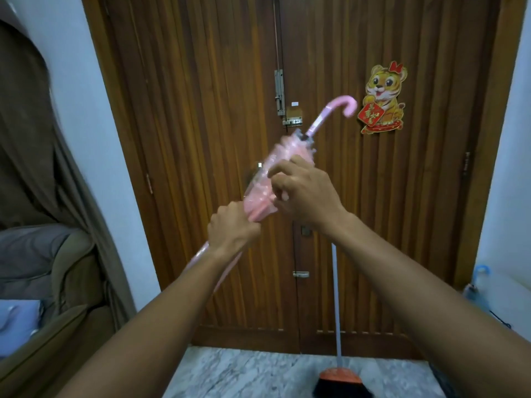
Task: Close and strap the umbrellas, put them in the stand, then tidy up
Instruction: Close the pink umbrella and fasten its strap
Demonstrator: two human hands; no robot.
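A pink umbrella (260,191) with a translucent canopy is folded shut and held slanted in front of the wooden door, its hooked handle (342,106) pointing up to the right and its tip hidden behind my left forearm. My left hand (232,229) is clenched around the lower part of the canopy. My right hand (304,193) wraps over the canopy's middle, fingers curled on the folds. A strap is too blurred to make out. A blue-handled umbrella (478,282) stands at the far right edge.
A wooden double door (201,139) fills the view ahead, with a tiger sticker (383,99) on it. A broom (339,354) leans against the door at lower right. A sofa (51,268) and a brown curtain (31,139) lie to the left. Marble floor (244,374) below.
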